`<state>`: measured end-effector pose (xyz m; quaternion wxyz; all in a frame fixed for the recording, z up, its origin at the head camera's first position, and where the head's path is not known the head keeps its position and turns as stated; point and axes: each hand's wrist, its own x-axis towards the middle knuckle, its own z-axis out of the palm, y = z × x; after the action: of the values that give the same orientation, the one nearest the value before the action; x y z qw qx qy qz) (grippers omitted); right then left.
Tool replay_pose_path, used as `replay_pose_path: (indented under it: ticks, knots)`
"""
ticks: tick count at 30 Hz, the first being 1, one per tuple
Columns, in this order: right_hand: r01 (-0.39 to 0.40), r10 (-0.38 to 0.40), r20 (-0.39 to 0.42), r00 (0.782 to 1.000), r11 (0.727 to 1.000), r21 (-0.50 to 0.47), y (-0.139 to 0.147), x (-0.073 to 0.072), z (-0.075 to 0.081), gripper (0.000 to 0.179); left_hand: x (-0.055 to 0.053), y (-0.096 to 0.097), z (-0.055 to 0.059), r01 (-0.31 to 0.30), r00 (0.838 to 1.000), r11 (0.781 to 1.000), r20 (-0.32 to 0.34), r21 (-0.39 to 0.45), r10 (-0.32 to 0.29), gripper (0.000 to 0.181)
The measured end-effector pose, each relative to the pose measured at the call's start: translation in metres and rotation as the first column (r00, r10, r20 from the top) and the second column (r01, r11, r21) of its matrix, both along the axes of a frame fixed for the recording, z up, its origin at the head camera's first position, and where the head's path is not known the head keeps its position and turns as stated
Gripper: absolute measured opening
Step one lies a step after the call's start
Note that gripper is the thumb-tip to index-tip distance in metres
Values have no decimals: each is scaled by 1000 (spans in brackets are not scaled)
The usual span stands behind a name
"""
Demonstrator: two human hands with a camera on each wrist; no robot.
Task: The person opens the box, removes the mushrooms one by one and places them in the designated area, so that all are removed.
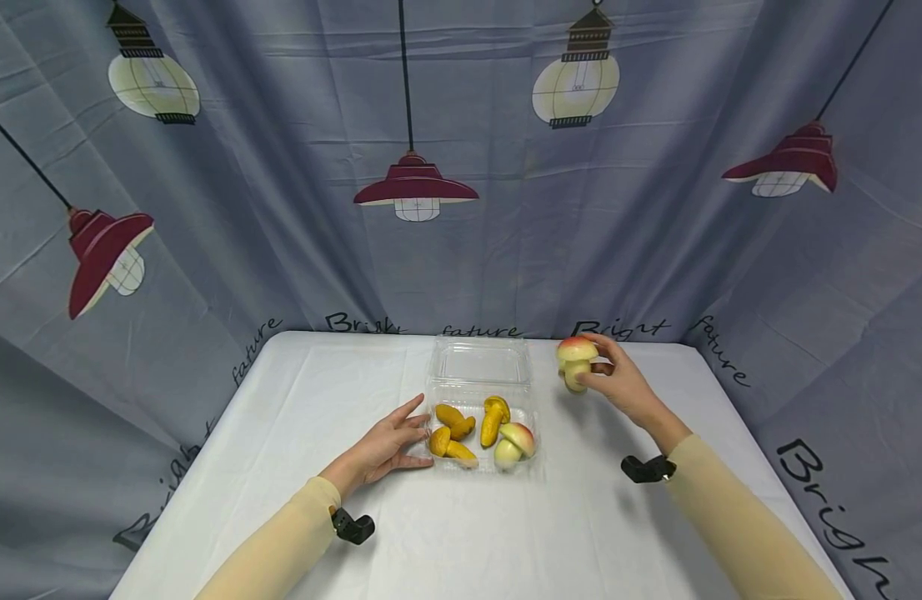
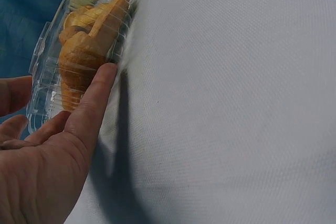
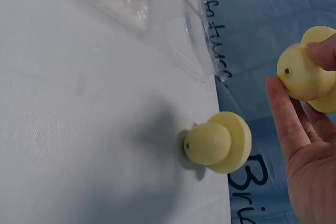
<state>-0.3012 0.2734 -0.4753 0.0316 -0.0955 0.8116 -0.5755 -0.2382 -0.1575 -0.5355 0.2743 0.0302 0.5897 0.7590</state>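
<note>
My right hand (image 1: 618,379) pinches a toy mushroom (image 1: 577,350) with a red-and-yellow cap and pale stem, raised over the table right of the clear plastic box. In the right wrist view, thumb and fingers hold this mushroom (image 3: 299,74); a second pale yellow mushroom (image 3: 210,144) stands on the table, mostly hidden behind the held one in the head view. My left hand (image 1: 389,442) has its fingers spread along the left side of the clear box (image 1: 431,392). Inside lie several orange-yellow mushrooms (image 1: 491,421) and one red-and-yellow-capped mushroom (image 1: 515,443).
The box's hinged lid (image 1: 482,362) lies open toward the back of the table. A white cloth (image 1: 461,533) covers the table. Behind it hangs a blue-grey curtain (image 1: 281,208) printed with lamps and lettering.
</note>
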Motion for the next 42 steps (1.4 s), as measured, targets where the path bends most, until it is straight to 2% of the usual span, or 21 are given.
replay_pose_path:
  ticks: [18, 28, 37, 42]
  knots:
    - [59, -59, 10, 998, 998, -19, 28, -6, -3, 86, 0, 0, 0, 3, 1000, 1000, -8, 0, -3, 72]
    - [65, -63, 30, 998, 994, -89, 33, 5, 15, 85, -1, 0, 0, -2, 1000, 1000, -1, -9, 2, 70]
    - [105, -105, -3, 994, 992, -67, 53, -11, -16, 86, 0, 0, 0, -7, 1000, 1000, -2, -7, 7, 70]
    - [136, -137, -1, 991, 988, -70, 56, -14, -21, 86, 0, 0, -1, -9, 1000, 1000, 1, -4, 9, 70]
